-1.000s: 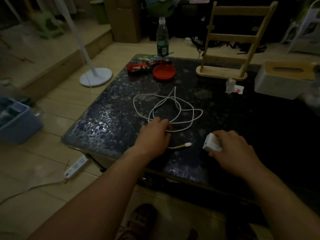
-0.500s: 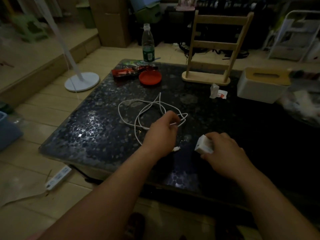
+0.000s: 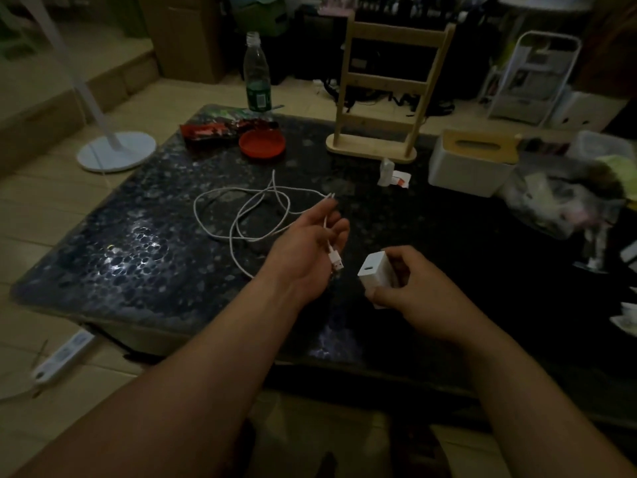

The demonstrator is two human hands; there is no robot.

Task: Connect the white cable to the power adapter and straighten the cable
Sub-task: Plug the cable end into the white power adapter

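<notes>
Held white cable (image 3: 241, 190), looped at table (image 3: 155, 270) centre, plug end in curled left hand (image 3: 306, 250); clamped power adapter (image 3: 374, 270) in right hand (image 3: 413, 284) near front edge.

Your left forearm runs up from the lower left corner to mid-frame, the wrist rolled so the palm of the left grip (image 3: 306, 250) faces up and to the right. Its fingers (image 3: 339, 227) lie nearly straight and loose, with the cable (image 3: 335, 261) running along them; whether the thumb pinches it is unclear. Your right forearm enters from the lower right. The right grip (image 3: 410, 284) curls round the adapter (image 3: 373, 273), thumb below, fingers over the top.
</notes>
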